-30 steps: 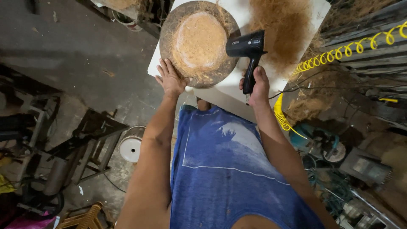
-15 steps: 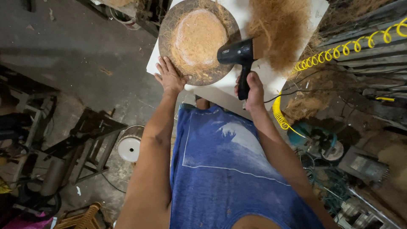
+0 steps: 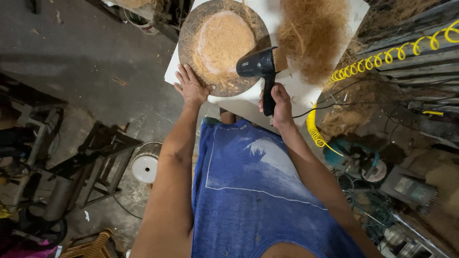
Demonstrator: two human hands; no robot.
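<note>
The right hand (image 3: 281,101) is wrapped around the handle of a black handheld blow dryer (image 3: 260,67), its nozzle pointing left over a round dark disc topped with pale coconut fibre (image 3: 221,45). The left hand (image 3: 192,88) lies flat, fingers spread, on the disc's near edge. Both sit on a white tabletop (image 3: 248,102). Beyond, a loose heap of brown fibre (image 3: 315,33) rests beside the disc.

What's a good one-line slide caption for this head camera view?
Right hand aims a black hair dryer at a round fibre-covered disc steadied by the left hand on a white table.
</note>
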